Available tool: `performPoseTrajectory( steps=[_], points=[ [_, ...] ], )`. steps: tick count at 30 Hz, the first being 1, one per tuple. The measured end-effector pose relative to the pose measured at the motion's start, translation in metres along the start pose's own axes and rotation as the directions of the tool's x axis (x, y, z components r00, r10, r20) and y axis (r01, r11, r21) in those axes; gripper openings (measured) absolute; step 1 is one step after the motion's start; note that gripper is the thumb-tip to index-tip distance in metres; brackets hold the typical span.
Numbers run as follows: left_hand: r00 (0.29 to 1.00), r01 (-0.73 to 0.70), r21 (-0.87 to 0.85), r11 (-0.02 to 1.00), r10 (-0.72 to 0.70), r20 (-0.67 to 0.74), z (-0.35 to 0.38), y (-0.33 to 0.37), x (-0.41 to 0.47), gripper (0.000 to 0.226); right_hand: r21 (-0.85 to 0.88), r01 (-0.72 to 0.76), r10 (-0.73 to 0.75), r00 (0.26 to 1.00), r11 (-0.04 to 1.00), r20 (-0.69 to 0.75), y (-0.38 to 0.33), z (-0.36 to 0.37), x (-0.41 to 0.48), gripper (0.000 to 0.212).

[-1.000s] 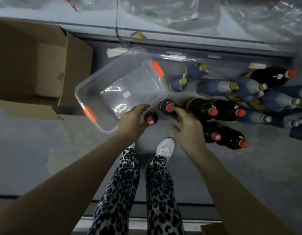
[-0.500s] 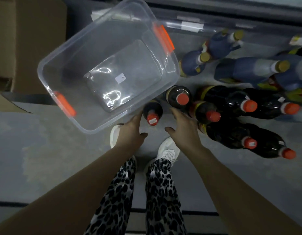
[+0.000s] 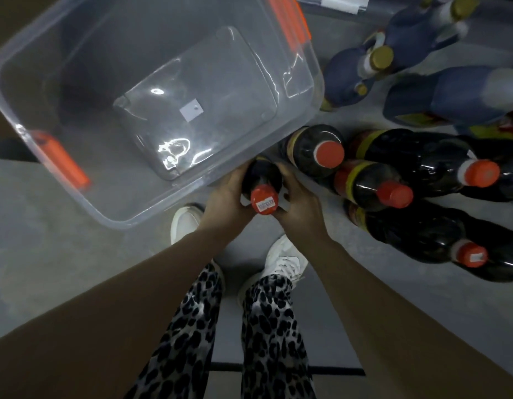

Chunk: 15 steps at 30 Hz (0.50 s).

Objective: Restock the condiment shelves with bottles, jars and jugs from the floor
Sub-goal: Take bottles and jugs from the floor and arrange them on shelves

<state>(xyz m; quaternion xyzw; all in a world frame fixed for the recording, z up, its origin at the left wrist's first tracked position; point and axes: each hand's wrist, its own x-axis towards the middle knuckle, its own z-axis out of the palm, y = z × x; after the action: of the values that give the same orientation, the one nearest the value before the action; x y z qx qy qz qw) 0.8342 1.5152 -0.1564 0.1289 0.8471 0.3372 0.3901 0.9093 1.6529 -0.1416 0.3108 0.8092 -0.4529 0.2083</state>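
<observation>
A dark bottle with a red cap [image 3: 263,184] stands on the grey floor just in front of my feet. My left hand [image 3: 224,197] grips its left side and my right hand [image 3: 298,204] grips its right side, fingers curled round the body. Right of it stand several more dark red-capped bottles [image 3: 373,184]. Behind those are blue bottles with gold caps [image 3: 361,73].
A clear plastic tub with orange handles [image 3: 42,145] sits on the floor at the upper left, its near wall touching the held bottle. My white shoes [image 3: 281,263] stand below the hands. Brown cardboard shows at the top left corner.
Both hands have closed in from either side and now hold the nearest red-capped bottle. The view has moved down closer to the floor.
</observation>
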Motion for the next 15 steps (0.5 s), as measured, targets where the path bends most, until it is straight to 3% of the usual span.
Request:
performPoseTrajectory(
  steps=[5,11,15],
  points=[
    [0.999,-0.038,-0.039,0.999,0.038,0.013,-0.01,0.001,-0.006,0.07,0.121,-0.055,0.051,0.998,0.991,0.037,-0.005,0.004,-0.006,0.074],
    [0.994,-0.007,0.066,0.998,0.0,0.109,-0.03,0.026,-0.038,0.045,0.316,-0.136,0.086,0.982,0.939,0.166,-0.018,-0.014,-0.055,0.057],
    [0.989,0.056,-0.07,0.996,-0.046,0.14,-0.059,0.061,-0.065,0.04,0.363,-0.121,0.057,0.982,0.924,0.181,-0.047,-0.046,-0.086,0.05]
  ],
)
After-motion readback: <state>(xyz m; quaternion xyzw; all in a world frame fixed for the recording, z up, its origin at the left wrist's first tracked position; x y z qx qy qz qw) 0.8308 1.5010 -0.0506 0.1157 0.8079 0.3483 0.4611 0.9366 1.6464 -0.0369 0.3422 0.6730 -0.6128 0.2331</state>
